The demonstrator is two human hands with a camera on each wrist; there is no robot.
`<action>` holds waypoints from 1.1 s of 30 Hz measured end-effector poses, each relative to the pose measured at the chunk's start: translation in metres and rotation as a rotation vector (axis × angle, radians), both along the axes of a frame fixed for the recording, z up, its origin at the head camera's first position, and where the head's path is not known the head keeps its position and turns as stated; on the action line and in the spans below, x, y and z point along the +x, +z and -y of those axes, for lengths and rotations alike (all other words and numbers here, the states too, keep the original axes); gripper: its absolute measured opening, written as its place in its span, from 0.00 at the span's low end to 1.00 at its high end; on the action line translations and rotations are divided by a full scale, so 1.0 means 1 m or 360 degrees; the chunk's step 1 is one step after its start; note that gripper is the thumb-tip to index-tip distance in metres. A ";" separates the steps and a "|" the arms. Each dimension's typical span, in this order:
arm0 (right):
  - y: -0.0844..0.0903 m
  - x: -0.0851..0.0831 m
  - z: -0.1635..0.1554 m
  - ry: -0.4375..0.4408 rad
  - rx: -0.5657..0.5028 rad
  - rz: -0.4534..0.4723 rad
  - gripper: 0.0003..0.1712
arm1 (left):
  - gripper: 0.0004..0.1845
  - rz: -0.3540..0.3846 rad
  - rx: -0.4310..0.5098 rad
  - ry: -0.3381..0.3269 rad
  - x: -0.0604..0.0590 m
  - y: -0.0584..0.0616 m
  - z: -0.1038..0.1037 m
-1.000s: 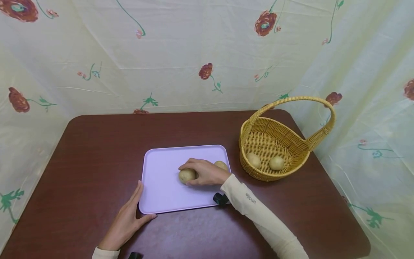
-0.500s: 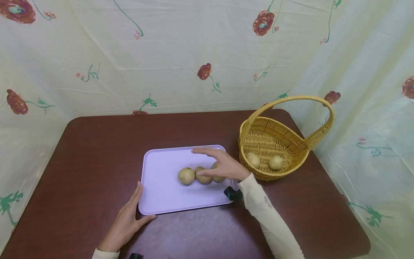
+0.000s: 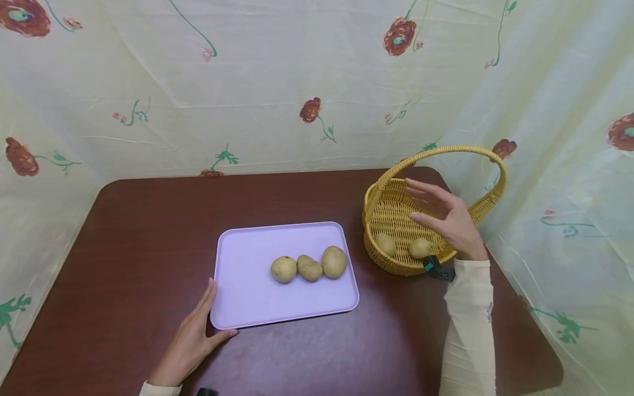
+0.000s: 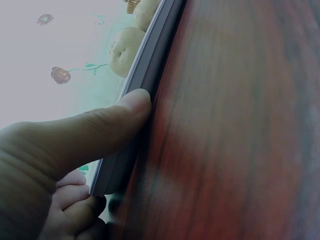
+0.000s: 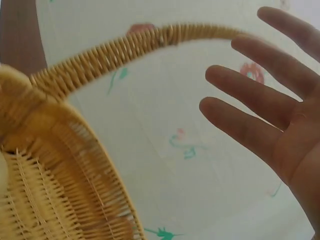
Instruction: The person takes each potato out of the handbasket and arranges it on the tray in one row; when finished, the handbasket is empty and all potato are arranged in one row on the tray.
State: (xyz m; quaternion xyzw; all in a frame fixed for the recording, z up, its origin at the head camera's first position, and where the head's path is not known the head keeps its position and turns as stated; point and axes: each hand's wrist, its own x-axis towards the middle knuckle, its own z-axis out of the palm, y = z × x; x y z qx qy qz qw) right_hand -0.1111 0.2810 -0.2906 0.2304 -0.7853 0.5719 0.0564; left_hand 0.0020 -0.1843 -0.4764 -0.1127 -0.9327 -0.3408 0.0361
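A lilac tray (image 3: 242,302) lies on the table with three potatoes in a row: left potato (image 3: 284,269), middle potato (image 3: 309,268) and right potato (image 3: 334,262). My left hand (image 3: 190,341) rests at the tray's near left corner, thumb on the front edge and fingers along the left side. The left wrist view shows the thumb (image 4: 135,102) touching the tray's outer wall. Over the wicker basket (image 3: 391,212) hovers my right hand (image 3: 448,220), fingers spread and holding nothing. Two more potatoes, one at the left (image 3: 384,245) and another (image 3: 420,248), lie in the basket.
The basket's tall arched handle (image 3: 446,149) rises around the right hand. Behind the dark brown table (image 3: 163,220) hangs a pale curtain (image 3: 257,110) with red flowers. A small black device (image 3: 438,269) is on the right wrist.
My right hand let go of the left potato on the tray, lifted and moved right to above the basket. The left hand and tray look unmoved.
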 end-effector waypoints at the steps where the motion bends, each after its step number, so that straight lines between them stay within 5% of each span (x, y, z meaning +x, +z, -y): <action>1: 0.000 -0.004 -0.006 -0.0034 0.0023 0.0023 0.32 | 0.57 0.0008 -0.0002 0.0002 0.000 0.000 0.000; 10: 0.001 -0.052 -0.037 -0.0210 0.0335 0.0186 0.30 | 0.57 0.0054 0.0005 0.0004 -0.001 0.001 0.000; 16: -0.034 -0.076 -0.037 -0.0039 0.0571 0.0392 0.31 | 0.58 0.0048 -0.0002 0.0011 0.000 0.001 -0.001; 23: -0.080 -0.083 -0.029 0.0216 0.1020 0.0519 0.34 | 0.58 0.0055 0.0002 0.0017 -0.001 0.001 -0.001; 33: -0.094 -0.079 -0.019 0.0455 0.1162 0.0680 0.29 | 0.58 0.0018 0.0011 0.0010 -0.001 0.000 0.001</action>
